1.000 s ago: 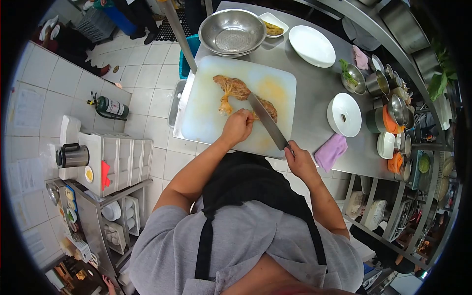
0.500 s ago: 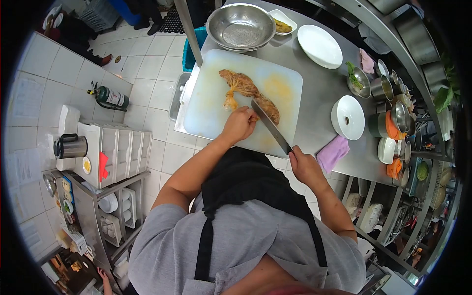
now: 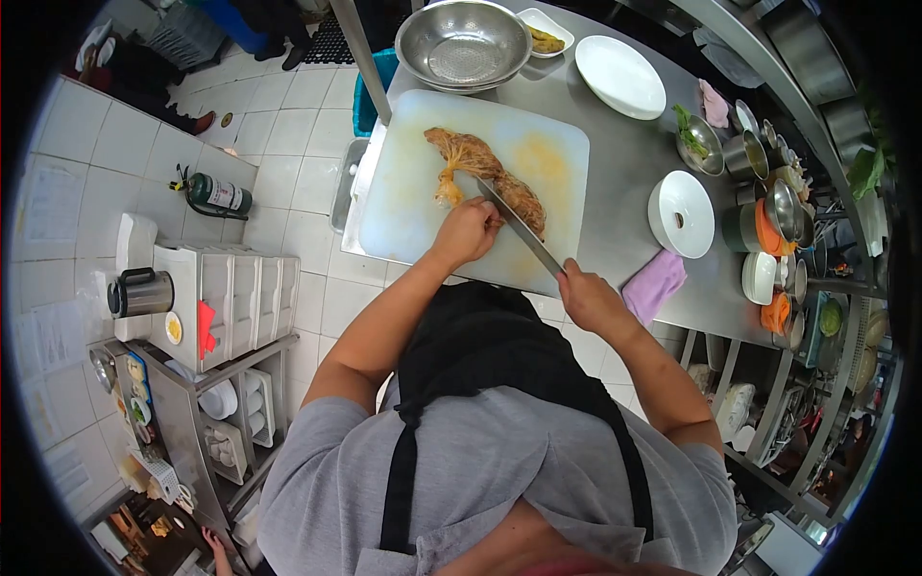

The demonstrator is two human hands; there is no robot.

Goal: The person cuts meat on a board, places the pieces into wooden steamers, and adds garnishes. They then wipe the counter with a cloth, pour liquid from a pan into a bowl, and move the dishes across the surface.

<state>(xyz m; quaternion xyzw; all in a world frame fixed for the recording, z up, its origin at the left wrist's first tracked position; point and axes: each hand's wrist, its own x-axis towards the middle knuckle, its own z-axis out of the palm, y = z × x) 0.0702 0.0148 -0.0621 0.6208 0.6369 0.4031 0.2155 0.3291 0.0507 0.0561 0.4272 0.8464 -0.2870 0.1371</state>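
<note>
A brown piece of cooked meat (image 3: pixel 514 197) with a yellowish knotted end lies on the white cutting board (image 3: pixel 403 182). My right hand (image 3: pixel 589 293) is closed around the handle of a kitchen knife (image 3: pixel 526 233). Its long blade slants up and left across the board, with the tip end at the middle of the meat. Just left of the blade, my left hand (image 3: pixel 468 232) has its fingers curled and pinched on the near edge of the meat; the fingertips are partly hidden.
Beyond the board stand a perforated metal bowl (image 3: pixel 461 48) and a small white dish (image 3: pixel 547 46) of food. To the right are a white oval plate (image 3: pixel 619 77), a white bowl (image 3: pixel 681 216), a purple cloth (image 3: pixel 653 285) and several metal containers. A teal bin (image 3: pixel 370 96) is at the table's left.
The knife has shifted slightly left along with my right hand, its tip now further over the meat. My left hand has barely moved and its fingers are curled more tightly.
</note>
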